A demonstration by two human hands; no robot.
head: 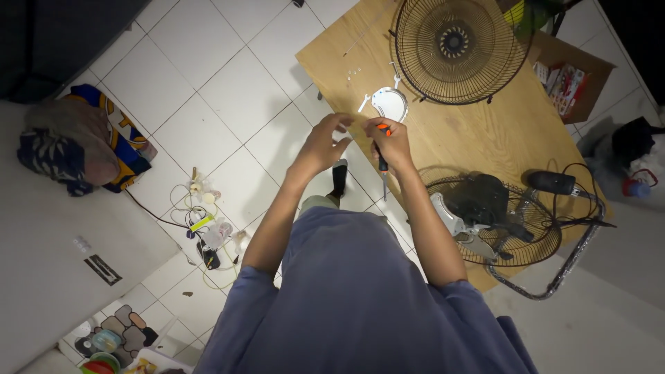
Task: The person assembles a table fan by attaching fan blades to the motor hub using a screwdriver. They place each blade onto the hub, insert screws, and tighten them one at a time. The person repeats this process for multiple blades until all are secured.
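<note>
right hand [392, 144]: wrapped around a screwdriver [382, 163] with an orange-and-black handle, shaft pointing down toward the table edge, held just above the wooden table [485, 131]
left hand [323, 145]: raised beside the right, fingertips [344, 122] curled in narrow and pinching at something up by the screwdriver's top end; too small to tell what, maybe a screw, maybe nothing
front grille [454, 47]: already off, lying flat at the far end of the table, well apart from the rest
fan body [485, 202]: on its side at the near right, dark motor sitting in the rear grille [533, 235], grey blade [454, 221] poking out beside it, metal stand tube [575, 256] hanging past the table edge
white round part [389, 104]: loose on the table just beyond the hands, a few tiny white bits [353, 71] near it
progress: looks like a fan well into being stripped down, front cage and some small hardware off; motor, rear cage and stand look still joined, so plenty left
hard to see: screwdriver tip lost against the trouser leg and floor; power cord [582, 201] end cut off; clutter of cables [204, 228] on the floor tiles just a tangle
</note>
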